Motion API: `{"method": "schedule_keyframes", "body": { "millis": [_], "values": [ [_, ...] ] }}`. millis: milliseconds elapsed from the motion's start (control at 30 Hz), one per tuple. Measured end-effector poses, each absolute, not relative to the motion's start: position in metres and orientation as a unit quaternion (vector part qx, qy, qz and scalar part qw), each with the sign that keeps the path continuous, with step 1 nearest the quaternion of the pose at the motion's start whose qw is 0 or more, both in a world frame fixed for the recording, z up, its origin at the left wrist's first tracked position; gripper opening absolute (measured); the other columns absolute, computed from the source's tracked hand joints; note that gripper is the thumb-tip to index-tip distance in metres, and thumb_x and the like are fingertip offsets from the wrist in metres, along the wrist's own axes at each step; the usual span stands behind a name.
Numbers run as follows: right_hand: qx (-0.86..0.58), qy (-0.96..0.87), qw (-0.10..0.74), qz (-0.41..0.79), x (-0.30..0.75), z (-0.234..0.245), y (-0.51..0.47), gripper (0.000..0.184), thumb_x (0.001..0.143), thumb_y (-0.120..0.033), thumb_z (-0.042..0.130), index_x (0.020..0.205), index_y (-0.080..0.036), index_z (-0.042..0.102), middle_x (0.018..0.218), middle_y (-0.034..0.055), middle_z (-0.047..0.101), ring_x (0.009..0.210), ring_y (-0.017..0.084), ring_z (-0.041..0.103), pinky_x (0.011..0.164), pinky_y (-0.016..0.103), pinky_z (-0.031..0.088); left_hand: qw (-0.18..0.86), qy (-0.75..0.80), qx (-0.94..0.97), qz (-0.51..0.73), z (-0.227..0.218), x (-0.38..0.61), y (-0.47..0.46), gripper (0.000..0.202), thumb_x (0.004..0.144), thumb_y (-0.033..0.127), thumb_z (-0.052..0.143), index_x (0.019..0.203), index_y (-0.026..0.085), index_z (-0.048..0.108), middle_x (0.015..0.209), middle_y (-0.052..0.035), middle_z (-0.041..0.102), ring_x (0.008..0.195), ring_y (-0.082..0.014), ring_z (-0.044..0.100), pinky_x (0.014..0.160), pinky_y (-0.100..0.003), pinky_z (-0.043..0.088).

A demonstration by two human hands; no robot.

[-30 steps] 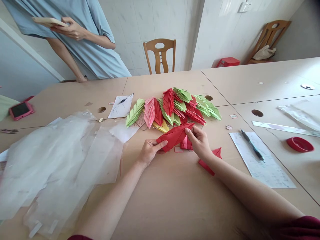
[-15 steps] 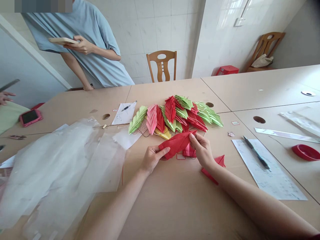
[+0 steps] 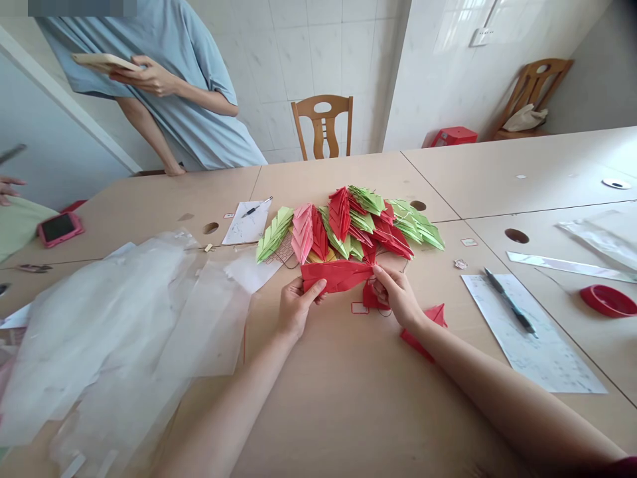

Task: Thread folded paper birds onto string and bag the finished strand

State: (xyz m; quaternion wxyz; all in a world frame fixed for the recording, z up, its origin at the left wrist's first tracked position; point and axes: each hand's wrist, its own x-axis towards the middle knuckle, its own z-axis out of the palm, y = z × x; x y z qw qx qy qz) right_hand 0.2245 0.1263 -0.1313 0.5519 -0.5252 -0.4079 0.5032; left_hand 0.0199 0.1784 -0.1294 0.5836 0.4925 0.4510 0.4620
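Observation:
My left hand (image 3: 294, 308) and my right hand (image 3: 398, 297) together pinch a folded red paper piece (image 3: 337, 275), held level just above the table. The left thumb lies on its left end and the right fingers grip its right tip. Behind it lies a heap of folded paper leaves (image 3: 348, 226) in green, red, pink and yellow. Another red folded piece (image 3: 434, 316) sits on the table beside my right wrist.
Clear plastic sheets (image 3: 114, 332) cover the left of the table (image 3: 348, 398). A printed sheet with a pen (image 3: 507, 302) lies at right, near a red lid (image 3: 608, 300). A person in a blue shirt (image 3: 164, 79) stands at the far edge; a pink phone (image 3: 58, 228) lies far left.
The red paper piece has turned from a slant to lying level, and my left hand has shifted up along its left end. The view tilted slightly.

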Motion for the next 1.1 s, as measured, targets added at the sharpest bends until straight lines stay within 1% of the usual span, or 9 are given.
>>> {"method": "schedule_keyframes", "body": {
  "millis": [100,233,400,600,733,767,900,1000,1100],
  "values": [
    [-0.520,-0.412,0.557,0.499,0.223,-0.132,0.127,0.046,0.087,-0.058,0.053,0.067,-0.021,0.035,0.058,-0.0060,0.029,0.049,0.009,0.023,0.043,0.024,0.018,0.599,0.441,0.487,0.457,-0.131,0.020,0.178,0.032,0.074,0.044,0.073,0.072,0.014,0.061,0.062,0.0005,0.062,0.056,-0.0099,0.056,0.055,-0.021,0.045],
    [-0.550,-0.449,0.560,0.428,0.224,-0.134,0.128,0.047,0.088,-0.056,0.053,0.064,-0.021,0.034,0.057,-0.0049,0.031,0.051,0.009,0.026,0.045,0.024,0.021,0.585,0.444,0.480,0.479,-0.133,0.020,0.180,0.039,0.081,0.052,0.063,0.073,0.015,0.060,0.060,0.0002,0.061,0.054,-0.0106,0.056,0.053,-0.022,0.046],
    [-0.564,-0.445,0.577,0.389,0.226,-0.137,0.129,0.045,0.090,-0.054,0.050,0.064,-0.021,0.035,0.057,-0.0048,0.031,0.052,0.010,0.027,0.046,0.023,0.023,0.568,0.446,0.482,0.495,-0.134,0.018,0.183,0.037,0.081,0.050,0.064,0.076,0.014,0.061,0.062,0.0007,0.061,0.052,-0.0093,0.055,0.053,-0.021,0.047],
    [-0.566,-0.456,0.568,0.386,0.222,-0.142,0.129,0.047,0.091,-0.054,0.050,0.062,-0.020,0.034,0.056,-0.0051,0.032,0.051,0.009,0.027,0.046,0.023,0.022,0.575,0.432,0.509,0.472,-0.137,0.019,0.182,0.035,0.081,0.048,0.065,0.072,0.014,0.063,0.059,0.0005,0.060,0.054,-0.0119,0.058,0.054,-0.023,0.048],
    [-0.562,-0.455,0.571,0.388,0.221,-0.142,0.129,0.047,0.091,-0.054,0.050,0.062,-0.020,0.033,0.056,-0.0054,0.031,0.051,0.009,0.026,0.047,0.023,0.022,0.575,0.455,0.514,0.446,-0.133,0.017,0.182,0.036,0.075,0.046,0.071,0.064,0.013,0.065,0.058,-0.0003,0.061,0.056,-0.0118,0.058,0.055,-0.022,0.047],
    [-0.562,-0.457,0.569,0.389,0.221,-0.142,0.129,0.047,0.091,-0.054,0.050,0.062,-0.020,0.034,0.056,-0.0054,0.030,0.051,0.009,0.026,0.047,0.023,0.022,0.582,0.462,0.512,0.430,-0.131,0.016,0.182,0.035,0.073,0.046,0.073,0.065,0.012,0.067,0.060,-0.0014,0.064,0.057,-0.0125,0.059,0.057,-0.023,0.048],
    [-0.555,-0.465,0.565,0.396,0.220,-0.140,0.128,0.046,0.090,-0.056,0.049,0.064,-0.021,0.035,0.057,-0.0056,0.029,0.052,0.009,0.026,0.047,0.024,0.022,0.621,0.480,0.488,0.382,-0.124,0.015,0.181,0.037,0.069,0.044,0.077,0.085,0.011,0.074,0.073,-0.0071,0.072,0.065,-0.0183,0.066,0.062,-0.028,0.053],
    [-0.556,-0.471,0.563,0.391,0.220,-0.140,0.128,0.046,0.091,-0.056,0.048,0.064,-0.020,0.036,0.056,-0.0058,0.029,0.051,0.009,0.024,0.048,0.024,0.022,0.623,0.483,0.479,0.386,-0.122,0.013,0.182,0.040,0.069,0.044,0.077,0.090,0.010,0.074,0.082,-0.0099,0.074,0.071,-0.0197,0.068,0.066,-0.030,0.054],
    [-0.555,-0.496,0.544,0.387,0.219,-0.139,0.128,0.048,0.091,-0.057,0.047,0.063,-0.020,0.036,0.056,-0.0055,0.029,0.051,0.009,0.025,0.048,0.024,0.022,0.636,0.450,0.510,0.365,-0.114,0.006,0.188,0.039,0.069,0.039,0.079,0.098,0.013,0.073,0.099,-0.0102,0.074,0.087,-0.0203,0.068,0.077,-0.029,0.054]
  ]
}}
